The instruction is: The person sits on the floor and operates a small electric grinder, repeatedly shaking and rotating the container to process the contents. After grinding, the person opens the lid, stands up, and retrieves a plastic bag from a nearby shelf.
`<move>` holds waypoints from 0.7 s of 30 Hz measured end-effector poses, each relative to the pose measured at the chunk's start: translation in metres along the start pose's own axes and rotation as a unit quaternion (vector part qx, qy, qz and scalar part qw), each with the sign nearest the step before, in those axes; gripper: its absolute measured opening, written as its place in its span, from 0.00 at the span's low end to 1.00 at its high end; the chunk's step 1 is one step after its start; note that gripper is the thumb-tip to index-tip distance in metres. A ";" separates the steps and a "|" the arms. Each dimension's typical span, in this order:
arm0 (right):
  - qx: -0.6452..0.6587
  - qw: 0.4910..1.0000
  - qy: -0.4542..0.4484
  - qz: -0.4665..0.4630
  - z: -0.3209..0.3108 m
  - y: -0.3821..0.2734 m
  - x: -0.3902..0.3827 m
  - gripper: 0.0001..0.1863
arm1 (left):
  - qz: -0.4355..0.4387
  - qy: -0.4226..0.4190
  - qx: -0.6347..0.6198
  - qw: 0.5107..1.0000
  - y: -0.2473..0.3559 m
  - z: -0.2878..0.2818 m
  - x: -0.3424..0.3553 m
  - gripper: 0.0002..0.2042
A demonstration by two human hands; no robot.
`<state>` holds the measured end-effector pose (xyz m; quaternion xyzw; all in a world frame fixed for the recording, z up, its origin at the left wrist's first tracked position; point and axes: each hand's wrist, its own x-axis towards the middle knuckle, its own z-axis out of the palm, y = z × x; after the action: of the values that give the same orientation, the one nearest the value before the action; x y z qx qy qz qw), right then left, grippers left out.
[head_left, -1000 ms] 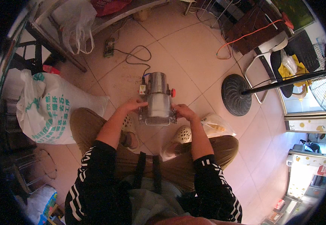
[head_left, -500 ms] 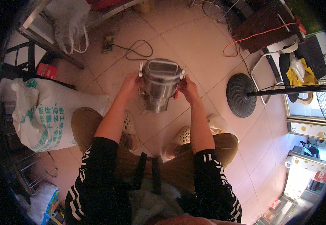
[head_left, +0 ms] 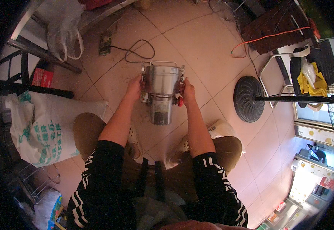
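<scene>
Between my hands is a stainless-steel electric grinder (head_left: pixel 163 82), with a wide lidded upper part, a narrower motor base, a wire handle at its far end and side clamps. It is tipped, lid end away from me, so its side and a pale label on the base show. My left hand (head_left: pixel 135 87) grips its left side, the fingers partly hidden behind it. On the other side my right hand (head_left: pixel 188 90) holds it next to a red knob (head_left: pixel 180 101). A dark power cord (head_left: pixel 153 50) runs from behind the grinder to a power strip (head_left: pixel 105 43) on the floor.
A large white sack (head_left: pixel 48 126) with green print stands at my left. On the right are a round black stand base (head_left: pixel 248 99) with a pole and a chair holding a yellow bag (head_left: pixel 313 80). A plastic bag (head_left: pixel 65 34) hangs from the table at far left.
The grinder has tipped in my hands: its lid top faced me before, and now its side and labelled base show. Both hands keep their hold.
</scene>
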<state>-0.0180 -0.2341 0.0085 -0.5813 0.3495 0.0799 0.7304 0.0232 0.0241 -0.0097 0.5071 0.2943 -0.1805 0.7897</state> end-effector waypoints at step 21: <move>-0.319 0.912 -0.245 0.073 -0.074 0.024 -0.156 0.44 | -0.067 -0.202 0.429 0.878 -0.017 -0.059 -0.142 0.27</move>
<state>-0.1778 -0.2483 0.0775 -0.7185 0.1567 0.3804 0.5608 -0.1110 0.0684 0.0521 0.7281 0.0556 -0.4398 0.5227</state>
